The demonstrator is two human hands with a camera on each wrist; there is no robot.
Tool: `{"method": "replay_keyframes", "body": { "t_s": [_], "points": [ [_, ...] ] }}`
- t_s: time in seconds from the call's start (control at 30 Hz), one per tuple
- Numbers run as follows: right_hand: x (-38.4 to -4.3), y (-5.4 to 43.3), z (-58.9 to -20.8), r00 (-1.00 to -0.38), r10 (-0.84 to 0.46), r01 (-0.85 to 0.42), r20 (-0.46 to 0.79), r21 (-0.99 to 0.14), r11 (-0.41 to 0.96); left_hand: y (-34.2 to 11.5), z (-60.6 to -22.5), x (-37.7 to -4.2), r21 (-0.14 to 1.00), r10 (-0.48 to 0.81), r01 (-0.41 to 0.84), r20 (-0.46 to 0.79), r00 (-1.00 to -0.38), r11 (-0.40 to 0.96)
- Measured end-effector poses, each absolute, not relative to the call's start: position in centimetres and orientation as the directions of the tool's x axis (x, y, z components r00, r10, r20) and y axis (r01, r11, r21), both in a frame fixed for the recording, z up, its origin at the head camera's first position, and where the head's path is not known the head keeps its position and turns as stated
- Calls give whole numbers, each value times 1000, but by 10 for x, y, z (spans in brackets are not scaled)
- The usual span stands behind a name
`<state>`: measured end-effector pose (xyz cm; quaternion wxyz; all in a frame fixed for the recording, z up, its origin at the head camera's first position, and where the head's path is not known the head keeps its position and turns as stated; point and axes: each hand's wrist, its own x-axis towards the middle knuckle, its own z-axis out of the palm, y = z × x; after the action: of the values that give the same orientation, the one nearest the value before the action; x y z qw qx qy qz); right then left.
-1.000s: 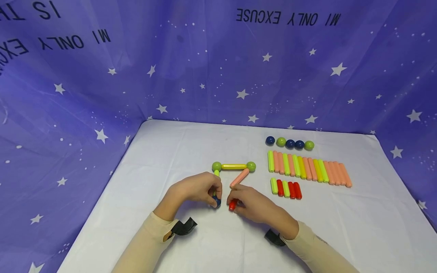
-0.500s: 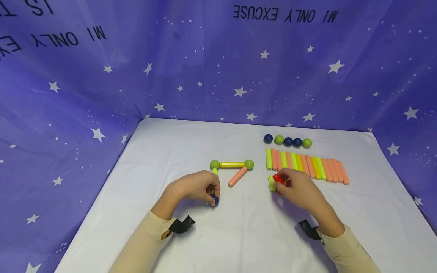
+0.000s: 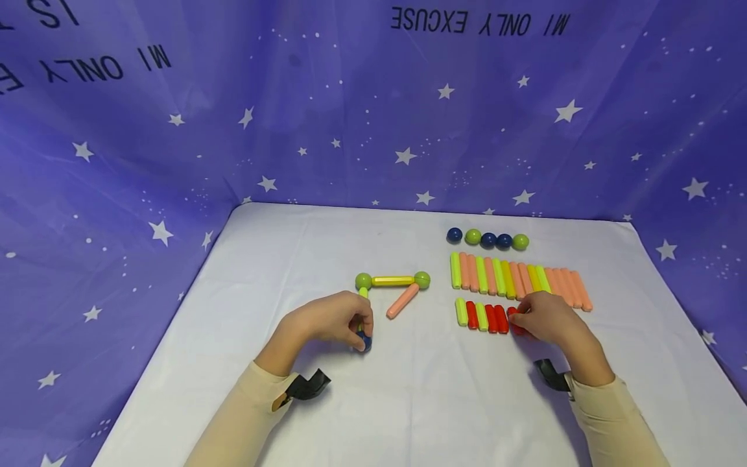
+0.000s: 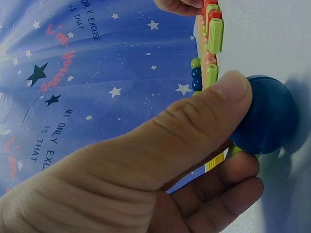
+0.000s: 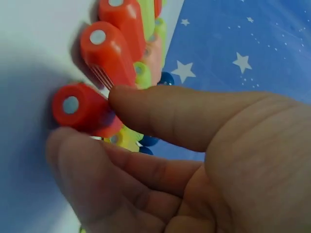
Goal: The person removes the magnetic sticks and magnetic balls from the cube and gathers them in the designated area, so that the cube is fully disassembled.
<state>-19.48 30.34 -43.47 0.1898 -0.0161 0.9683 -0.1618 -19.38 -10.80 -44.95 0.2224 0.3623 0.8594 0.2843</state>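
Observation:
In the head view my left hand (image 3: pixel 332 318) pinches a dark blue ball (image 4: pixel 272 116) on the tabletop. A lime rod (image 3: pixel 364 293), partly hidden by that hand, runs from the blue ball up to a green ball (image 3: pixel 363 281). From there a yellow rod (image 3: pixel 392 281) leads to a second green ball (image 3: pixel 422 279), and a salmon rod (image 3: pixel 403 301) slants down from it. On the right, my right hand (image 3: pixel 551 321) holds a short red rod (image 5: pixel 80 109) between thumb and fingers, at the right end of the short-rod row; a pale metal disc shows in its end.
Several short red and lime rods (image 3: pixel 481 317) lie side by side left of my right hand. Behind them stretches a row of longer salmon, lime and yellow rods (image 3: pixel 490 275). Blue and green balls (image 3: pixel 488 240) line up farther back. A purple star-print cloth (image 3: pixel 350 97) hangs behind the white table (image 3: pixel 280 253).
My right hand has carried the short red rod from beside the salmon rod rightward to the end of the short-rod row. My left hand stays on the blue ball.

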Motion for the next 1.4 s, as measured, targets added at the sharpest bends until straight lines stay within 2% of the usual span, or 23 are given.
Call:
{"method": "replay_keyframes", "body": {
  "t_s": [0.27,0.43,0.67,0.83,1.1,1.2,1.4],
  "points": [
    [-196,297,-435,-927,-101,26,-362,-329,944,-109,-451,-196,646,744,494,-178,-644,582],
    [-190,284,-426,-958,-75,20,-278,-322,947,-109,-451,-195,648,743,489,-183,-644,584],
    [-184,231,-427,-978,-186,-127,-99,-427,895,-108,-451,-196,643,737,484,-192,-648,593],
    [-187,188,-440,-960,-258,-177,-108,-478,860,-108,-452,-196,643,741,491,-186,-645,588],
    [-199,139,-453,-954,-276,-183,-115,-506,843,-106,-452,-194,656,755,496,-177,-632,569],
    [-202,129,-455,-961,-249,-161,-120,-489,857,-106,-452,-194,657,758,498,-177,-628,566],
    [-211,117,-454,-976,-200,-156,-83,-369,916,-107,-452,-197,644,747,497,-182,-639,582]
  ]
}}
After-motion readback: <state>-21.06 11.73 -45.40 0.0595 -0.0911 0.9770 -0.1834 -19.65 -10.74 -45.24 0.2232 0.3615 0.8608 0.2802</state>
